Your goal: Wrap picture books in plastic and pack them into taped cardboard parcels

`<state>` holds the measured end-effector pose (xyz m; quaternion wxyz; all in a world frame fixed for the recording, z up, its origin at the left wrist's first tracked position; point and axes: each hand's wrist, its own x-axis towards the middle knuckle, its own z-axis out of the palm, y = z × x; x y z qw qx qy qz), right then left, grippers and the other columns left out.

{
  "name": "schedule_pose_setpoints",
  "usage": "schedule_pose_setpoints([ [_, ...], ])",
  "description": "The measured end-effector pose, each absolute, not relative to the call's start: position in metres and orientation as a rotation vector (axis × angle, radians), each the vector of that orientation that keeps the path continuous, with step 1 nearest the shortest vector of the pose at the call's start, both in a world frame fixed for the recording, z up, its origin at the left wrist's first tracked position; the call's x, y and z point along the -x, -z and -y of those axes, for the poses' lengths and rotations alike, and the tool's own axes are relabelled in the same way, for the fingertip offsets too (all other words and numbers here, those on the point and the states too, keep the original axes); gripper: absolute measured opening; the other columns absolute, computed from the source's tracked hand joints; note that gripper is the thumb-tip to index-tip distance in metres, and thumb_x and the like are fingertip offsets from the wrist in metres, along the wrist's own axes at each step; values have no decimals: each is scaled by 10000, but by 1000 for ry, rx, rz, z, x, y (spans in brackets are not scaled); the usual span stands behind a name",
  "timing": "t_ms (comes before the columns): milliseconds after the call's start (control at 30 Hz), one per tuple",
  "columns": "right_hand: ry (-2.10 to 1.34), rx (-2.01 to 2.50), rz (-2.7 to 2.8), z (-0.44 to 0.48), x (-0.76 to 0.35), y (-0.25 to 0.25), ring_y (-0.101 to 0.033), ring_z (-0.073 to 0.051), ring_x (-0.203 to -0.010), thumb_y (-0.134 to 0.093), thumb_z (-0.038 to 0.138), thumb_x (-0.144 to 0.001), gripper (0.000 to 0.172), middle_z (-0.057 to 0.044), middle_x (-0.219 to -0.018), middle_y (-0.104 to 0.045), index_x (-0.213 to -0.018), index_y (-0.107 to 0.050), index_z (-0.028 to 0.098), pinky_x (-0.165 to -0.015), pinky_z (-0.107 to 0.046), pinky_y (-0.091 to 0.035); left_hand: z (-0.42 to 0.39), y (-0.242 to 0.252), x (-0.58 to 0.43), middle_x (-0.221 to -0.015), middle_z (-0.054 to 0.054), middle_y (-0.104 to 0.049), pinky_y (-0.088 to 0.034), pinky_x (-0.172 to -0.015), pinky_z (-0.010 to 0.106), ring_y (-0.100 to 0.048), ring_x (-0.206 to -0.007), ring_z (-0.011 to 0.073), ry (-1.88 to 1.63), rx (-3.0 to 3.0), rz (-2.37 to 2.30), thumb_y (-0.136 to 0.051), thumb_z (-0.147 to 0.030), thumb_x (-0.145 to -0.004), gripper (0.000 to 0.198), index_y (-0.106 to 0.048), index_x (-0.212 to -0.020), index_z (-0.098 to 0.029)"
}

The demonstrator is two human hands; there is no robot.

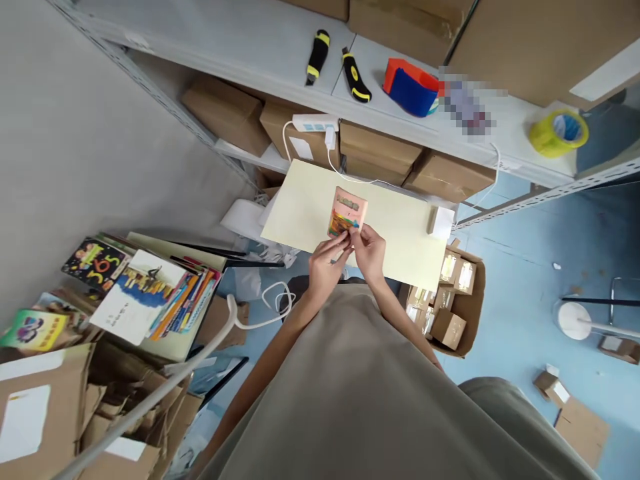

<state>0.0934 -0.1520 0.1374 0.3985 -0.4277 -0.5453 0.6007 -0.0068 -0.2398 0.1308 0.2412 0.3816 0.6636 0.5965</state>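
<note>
A small pink booklet or packet (347, 212) with a colourful picture on its lower part is held upright over the pale yellow tabletop (400, 233). My left hand (326, 265) pinches its lower edge from the left. My right hand (369, 253) grips the lower right corner, thumb on the front. The fingertips of both hands nearly meet at the bottom of the booklet. A small white box (441, 222) stands at the table's right end.
Above the table, a shelf (280, 40) carries two cutters (318, 57), a blue and orange roll (411, 88) and yellow tape (559, 133). Books (140, 293) lie at left, above torn cardboard (45, 407). An open carton (473, 300) of small boxes is at right.
</note>
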Motion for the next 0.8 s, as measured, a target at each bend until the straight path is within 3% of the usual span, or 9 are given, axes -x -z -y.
schedule_pose_setpoints([
  [67, -1540, 1083, 1365, 136, -94, -134, -649, -172, -643, -723, 763, -994, 542, 6, -702, -705, -933, -748, 224, -635, -288, -567, 232, -130, 19, -1402, 142, -836, -538, -1274, 541, -735, -1399, 354, -1653, -963, -1868, -931, -577, -910, 408, -900, -1166, -261],
  [167, -1637, 1078, 1302, 120, -97, -127, -540, -141, -540, -762, 781, -947, 555, 47, -588, -579, -833, -690, 243, -571, -278, -489, 217, -122, 40, -1344, 180, -842, -598, -1173, 490, -751, -1358, 351, -1668, -571, -1778, -947, -734, -822, 647, -863, -1179, -200],
  [300, -1761, 1060, 1244, 112, -99, -117, -528, -139, -549, -781, 808, -919, 574, 39, -638, -616, -923, -735, 236, -578, -290, -496, 199, -111, 49, -1087, 138, -872, -652, -1025, 435, -824, -1144, 315, -1578, -287, -1484, -969, -809, -718, 716, -855, -1055, -187],
  [467, -1733, 1059, 1326, 100, -104, -105, -586, -159, -584, -736, 810, -961, 586, 27, -626, -628, -922, -765, 225, -644, -307, -563, 186, -109, 44, -1025, 121, -860, -676, -975, 458, -830, -1148, 335, -1626, -213, -1422, -1051, -688, -665, 650, -866, -1048, -196],
  [567, -1537, 1184, 1402, 92, -105, -106, -805, -269, -909, -699, 794, -992, 617, -91, -882, -826, -1098, -826, 200, -891, -400, -676, 180, -111, 44, -1037, 117, -869, -684, -939, 441, -833, -1112, 323, -1693, -189, -1521, -1051, -669, -659, 666, -875, -1079, -183],
  [667, -1403, 1260, 1347, 94, -98, -115, -787, -334, -1319, -720, 767, -988, 689, -188, -1373, -834, -1347, -796, 184, -1132, -482, -649, 177, -117, 39, -1109, 111, -890, -681, -976, 442, -835, -1074, 304, -1757, -270, -1679, -998, -669, -748, 613, -895, -1114, -188],
  [733, -1483, 1207, 1336, 99, -89, -122, -794, -322, -1294, -765, 760, -960, 682, -170, -1391, -830, -1341, -792, 195, -1113, -464, -660, 177, -123, 31, -1138, 101, -897, -667, -1052, 470, -840, -1085, 313, -1736, -450, -1788, -944, -610, -852, 481, -912, -1121, -212],
  [800, -1555, 1148, 1361, 103, -82, -127, -814, -272, -1070, -791, 757, -941, 595, -108, -1163, -865, -1186, -808, 215, -968, -393, -684, 180, -130, 24, -1146, 93, -899, -637, -1137, 503, -841, -1115, 334, -1641, -709, -1845, -937, -515, -882, 335, -927, -1088, -251],
])
